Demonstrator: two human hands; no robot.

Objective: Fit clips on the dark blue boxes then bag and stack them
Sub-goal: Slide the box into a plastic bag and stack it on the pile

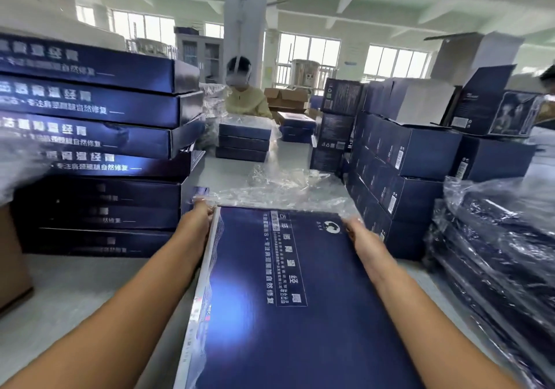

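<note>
A flat dark blue box (279, 298) with white lettering lies lengthwise in front of me on the grey table (75, 292). A clear plastic bag (279, 196) bunches at its far end. My left hand (199, 216) grips the far left corner of the box together with the bag's edge. My right hand (356, 231) holds the far right corner in the same way, fingers on the plastic. No clip is visible on the box.
A tall stack of unbagged dark blue boxes (96, 148) stands at left. Bagged boxes (495, 238) are piled at right, beside stacked blue cartons (399, 160). A person (243, 94) works across the table behind another small box stack (243, 142). A brown carton (12, 256) sits far left.
</note>
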